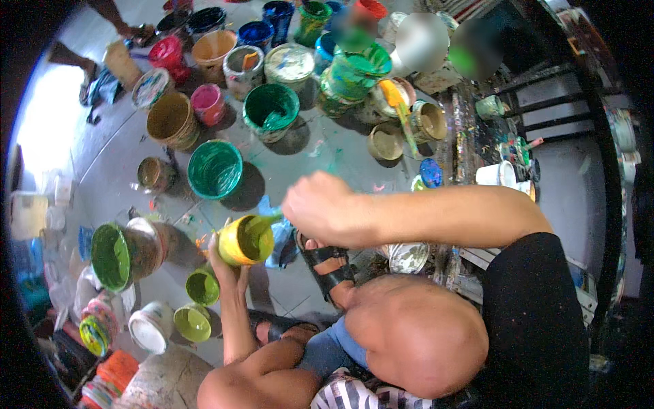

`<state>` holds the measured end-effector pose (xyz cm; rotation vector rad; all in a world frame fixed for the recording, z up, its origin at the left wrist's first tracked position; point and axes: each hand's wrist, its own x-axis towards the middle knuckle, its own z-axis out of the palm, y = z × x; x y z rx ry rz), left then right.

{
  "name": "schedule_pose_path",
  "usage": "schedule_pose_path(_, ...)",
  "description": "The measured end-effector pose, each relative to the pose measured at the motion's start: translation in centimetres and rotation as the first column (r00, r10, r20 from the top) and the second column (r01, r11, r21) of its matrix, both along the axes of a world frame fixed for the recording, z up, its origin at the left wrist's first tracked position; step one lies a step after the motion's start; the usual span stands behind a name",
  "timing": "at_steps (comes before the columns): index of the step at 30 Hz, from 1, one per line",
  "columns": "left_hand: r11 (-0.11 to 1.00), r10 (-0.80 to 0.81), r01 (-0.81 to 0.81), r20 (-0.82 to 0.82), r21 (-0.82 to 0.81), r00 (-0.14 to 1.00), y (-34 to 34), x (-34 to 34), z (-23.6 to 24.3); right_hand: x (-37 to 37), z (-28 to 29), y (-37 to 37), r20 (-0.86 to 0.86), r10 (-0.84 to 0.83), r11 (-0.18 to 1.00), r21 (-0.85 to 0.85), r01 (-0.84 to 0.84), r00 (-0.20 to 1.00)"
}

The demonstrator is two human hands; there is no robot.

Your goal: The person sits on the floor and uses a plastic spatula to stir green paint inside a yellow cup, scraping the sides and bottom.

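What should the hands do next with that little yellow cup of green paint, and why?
Probably keep the yellow cup tipped and stir a bit more. The left hand holds it from below, tilted, with green paint inside, and the right hand is closed on a thin green stick that reaches into its mouth. Holding it steady over the floor likely avoids more drips.
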<state>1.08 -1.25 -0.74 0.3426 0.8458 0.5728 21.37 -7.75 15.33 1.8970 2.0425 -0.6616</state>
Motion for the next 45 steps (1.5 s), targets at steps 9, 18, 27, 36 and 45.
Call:
schedule_pose_path(9, 0.995, -0.1, 0.101, -0.077, 0.011, 0.992, 0.4, 0.0, 1.0, -0.3, -0.6, -1.7, 0.002, 0.008, 0.992, 0.13, -0.009, 1.0)
schedule_pose_path(18, 0.994, -0.084, 0.094, 0.176, -0.049, 0.981, 0.1, -0.7, -1.5, 0.3, 0.7, -1.7, -0.009, 0.018, 0.985, 0.171, -0.016, 1.0)
schedule_pose_path(27, 0.983, -0.001, 0.012, 0.062, -0.181, 0.998, -0.6, 0.9, -0.2, 0.6, 0.2, 1.2, 0.098, 0.058, 0.992, 0.106, -0.068, 0.993)
schedule_pose_path(36, 0.959, -0.022, 0.048, 0.097, -0.278, 0.995, -1.5, -0.8, -3.7, -0.3, -2.0, -1.2, -0.108, -0.067, 0.989, 0.124, 0.081, 0.992)
schedule_pose_path(45, 0.925, -0.03, 0.276, 0.673, -0.261, 0.739, -2.3, -2.4, -6.2, -4.0, 0.8, 2.1, 0.312, 0.165, 0.986, -0.078, -0.148, 0.936)
